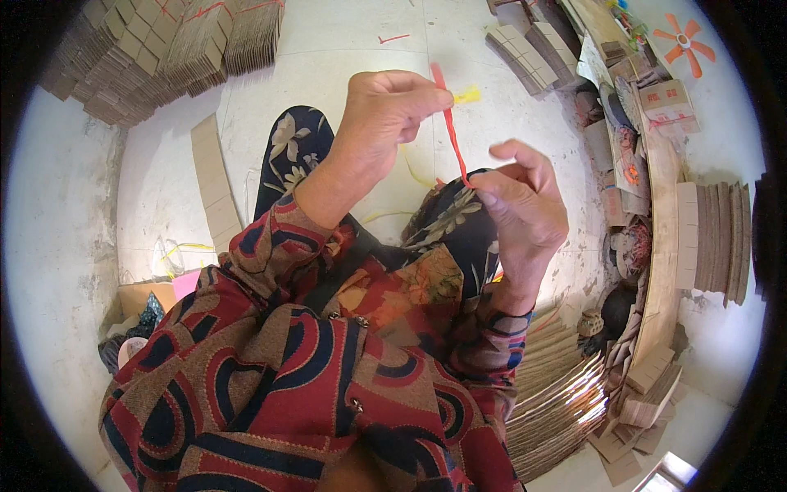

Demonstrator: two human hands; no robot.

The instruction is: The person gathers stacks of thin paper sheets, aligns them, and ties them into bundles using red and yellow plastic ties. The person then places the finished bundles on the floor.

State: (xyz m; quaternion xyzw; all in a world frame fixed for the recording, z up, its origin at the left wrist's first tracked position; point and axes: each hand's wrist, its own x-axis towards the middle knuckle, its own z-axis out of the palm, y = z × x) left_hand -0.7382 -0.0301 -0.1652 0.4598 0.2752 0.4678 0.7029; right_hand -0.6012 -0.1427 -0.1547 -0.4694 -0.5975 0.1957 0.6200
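Observation:
A thin red strip of plastic twine [454, 141] is stretched between my two hands, above my knees. My left hand [392, 111] pinches it near its upper end, and a short red tip sticks up past the fingers, blurred. My right hand [526, 197] grips the lower end between thumb and forefinger, with the other fingers loosely curled. A small yellow piece [467, 95] shows just beyond my left fingertips; whether it is held too cannot be told.
Bundled cardboard sheets [188, 41] are stacked at the far left, tied with red string. A long cardboard strip [216, 176] lies on the floor. More cardboard sheets [549, 394] stand close on my right, beside a cluttered wooden shelf [662, 271]. An orange fan [684, 41] is at the upper right.

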